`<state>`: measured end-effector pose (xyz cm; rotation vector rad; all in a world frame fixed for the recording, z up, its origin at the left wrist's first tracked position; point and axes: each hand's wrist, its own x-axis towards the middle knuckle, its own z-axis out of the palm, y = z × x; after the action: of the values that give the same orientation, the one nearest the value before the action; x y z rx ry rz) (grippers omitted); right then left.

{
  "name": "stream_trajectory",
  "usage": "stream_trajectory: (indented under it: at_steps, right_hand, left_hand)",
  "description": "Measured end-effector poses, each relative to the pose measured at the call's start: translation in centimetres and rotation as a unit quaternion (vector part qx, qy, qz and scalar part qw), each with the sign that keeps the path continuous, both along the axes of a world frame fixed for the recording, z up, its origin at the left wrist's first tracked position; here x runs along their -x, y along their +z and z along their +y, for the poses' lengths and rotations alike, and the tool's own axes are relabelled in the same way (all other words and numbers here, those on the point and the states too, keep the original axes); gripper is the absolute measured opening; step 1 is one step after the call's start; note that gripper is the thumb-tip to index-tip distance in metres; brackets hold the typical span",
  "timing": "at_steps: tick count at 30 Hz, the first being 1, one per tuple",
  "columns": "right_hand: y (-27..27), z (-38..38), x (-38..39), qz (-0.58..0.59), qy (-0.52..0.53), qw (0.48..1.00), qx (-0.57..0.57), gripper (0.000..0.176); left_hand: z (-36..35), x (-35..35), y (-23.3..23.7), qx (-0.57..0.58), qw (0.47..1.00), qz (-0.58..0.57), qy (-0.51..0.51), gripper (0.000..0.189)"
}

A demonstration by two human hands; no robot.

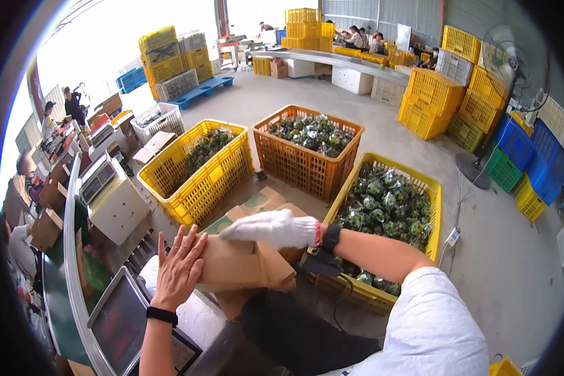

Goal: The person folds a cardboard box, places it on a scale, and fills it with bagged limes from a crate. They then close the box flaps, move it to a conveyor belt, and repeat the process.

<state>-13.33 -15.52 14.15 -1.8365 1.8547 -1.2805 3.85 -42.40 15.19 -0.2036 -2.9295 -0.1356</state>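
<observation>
A brown cardboard box [235, 263] with a green printed patch lies in front of me, its flaps partly folded. My left hand [180, 266] is bare, wears a black wristband, and rests flat on the box's left side with its fingers spread. Over the box's upper side stretches my right hand [272, 228] in a white knit glove, fingers straight and the palm against the cardboard. A black watch [330, 239] is on that wrist. Below my left hand stands a scale with a dark screen [122, 321]. The box's underside is hidden.
Close ahead stand a yellow crate [216, 182], an orange crate [307, 164] and another yellow crate [429, 216], holding dark green wrapped produce. A metal-railed conveyor [75, 250] runs on the left. A fan [511, 62] and stacked crates [435, 94] stand right. Other people work farther off.
</observation>
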Motion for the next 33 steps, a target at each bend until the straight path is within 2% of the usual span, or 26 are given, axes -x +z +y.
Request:
stream_trajectory:
  at_steps: [1, 2, 3, 4, 5, 6, 7, 9, 10, 11, 12, 13, 15, 17, 19, 20, 21, 23, 24, 27, 28, 29, 31, 32, 33]
  right_hand:
    - [-0.4, 1.3, -0.1, 0.027, -0.052, 0.995, 0.076, 0.034]
    - [-1.7, 3.1, 1.1, -0.026, -0.102, 0.992, 0.072, 0.034]
    - [-3.0, 5.4, 2.6, -0.080, -0.152, 0.983, 0.066, 0.035]
    - [-1.0, 8.8, 1.7, -0.136, -0.216, 0.966, 0.035, 0.031]
    - [-2.1, 12.5, 2.5, -0.082, -0.303, 0.949, -0.020, 0.035]
    - [-3.5, 16.4, 3.0, -0.051, -0.409, 0.904, -0.116, 0.045]
    - [-5.3, 20.4, 4.1, -0.074, -0.467, 0.850, -0.233, 0.061]
    - [-8.4, 27.1, 2.6, -0.044, -0.568, 0.726, -0.386, 0.077]
    - [-8.8, 29.0, 1.2, -0.071, -0.598, 0.669, -0.435, 0.083]
    - [-9.3, 30.5, -0.6, -0.102, -0.623, 0.608, -0.482, 0.090]
    - [-10.6, 32.1, -2.0, -0.137, -0.628, 0.589, -0.489, 0.092]
    - [-12.0, 33.5, -3.2, -0.172, -0.632, 0.570, -0.496, 0.094]
    - [-14.7, 35.1, -5.1, -0.170, -0.651, 0.556, -0.487, 0.093]
    - [-13.6, 34.5, -6.7, -0.314, -0.664, 0.544, -0.406, 0.090]
    - [-16.5, 35.9, -7.0, -0.262, -0.674, 0.550, -0.419, 0.086]
    - [-14.2, 34.1, -7.9, -0.433, -0.661, 0.544, -0.282, 0.086]
    - [-16.0, 34.4, -8.0, -0.430, -0.666, 0.550, -0.262, 0.088]
    - [-15.3, 33.3, -8.7, -0.429, -0.658, 0.566, -0.250, 0.089]
    - [-18.2, 34.9, -8.5, -0.356, -0.666, 0.579, -0.306, 0.089]
    - [-19.8, 33.8, -8.5, -0.329, -0.656, 0.606, -0.306, 0.084]
    - [-27.4, 37.0, -8.9, -0.215, -0.615, 0.716, -0.250, 0.073]
    - [-27.2, 36.3, -9.1, -0.218, -0.611, 0.717, -0.255, 0.073]
    - [-25.2, 32.7, -8.8, -0.329, -0.706, 0.601, -0.178, 0.059]
    - [-25.0, 31.7, -8.4, -0.385, -0.719, 0.571, -0.097, 0.056]
    - [-26.0, 31.3, -7.8, -0.385, -0.717, 0.573, -0.100, 0.056]
  left_hand:
    - [0.0, 0.0, 0.2, 0.004, 0.999, -0.014, -0.039, 0.060]
    - [0.0, 0.3, 0.5, 0.041, 0.997, -0.012, -0.061, 0.073]
    - [0.1, 0.2, 0.9, 0.043, 0.996, -0.037, -0.061, 0.073]
    - [0.4, 0.1, 1.6, 0.069, 0.994, -0.043, -0.067, 0.084]
    - [0.7, 0.1, 2.0, 0.094, 0.992, -0.045, -0.075, 0.098]
    - [0.8, 0.2, 2.1, 0.089, 0.992, -0.046, -0.082, 0.104]
    - [0.3, 0.4, 1.5, 0.057, 0.994, -0.039, -0.090, 0.104]
    - [0.3, 0.9, 1.4, -0.011, 0.998, -0.042, -0.052, 0.102]
    - [0.8, 1.5, 1.4, -0.010, 0.997, -0.045, -0.057, 0.102]
    - [1.3, 2.2, 1.4, -0.072, 0.996, 0.031, -0.041, 0.100]
    - [1.8, 2.9, 1.3, -0.134, 0.985, 0.105, -0.022, 0.098]
    - [3.2, 3.8, 1.4, -0.133, 0.986, 0.099, -0.025, 0.098]
    - [8.8, 6.3, 1.5, -0.239, 0.964, 0.100, -0.054, 0.093]
    - [14.6, 8.9, 0.6, -0.283, 0.957, 0.011, -0.065, 0.093]
    - [20.2, 11.5, -0.8, -0.301, 0.948, -0.051, -0.087, 0.095]
    - [22.6, 12.9, -1.6, -0.288, 0.951, -0.077, -0.084, 0.097]
    - [24.7, 14.1, -2.7, -0.276, 0.952, -0.105, -0.080, 0.099]
    - [28.1, 16.0, -4.6, -0.269, 0.945, -0.169, -0.072, 0.102]
    - [29.3, 16.6, -5.8, -0.241, 0.951, -0.182, -0.067, 0.104]
    - [31.3, 17.9, -7.1, -0.238, 0.942, -0.233, -0.044, 0.108]
    - [31.8, 18.1, -7.7, -0.240, 0.940, -0.240, -0.041, 0.108]
    - [32.2, 18.2, -8.6, -0.227, 0.933, -0.278, -0.027, 0.111]
    - [31.9, 18.6, -10.4, -0.217, 0.924, -0.316, -0.007, 0.115]
    - [31.1, 18.9, -11.2, -0.248, 0.911, -0.330, -0.013, 0.117]
    - [30.5, 19.3, -12.1, -0.278, 0.897, -0.343, -0.021, 0.119]
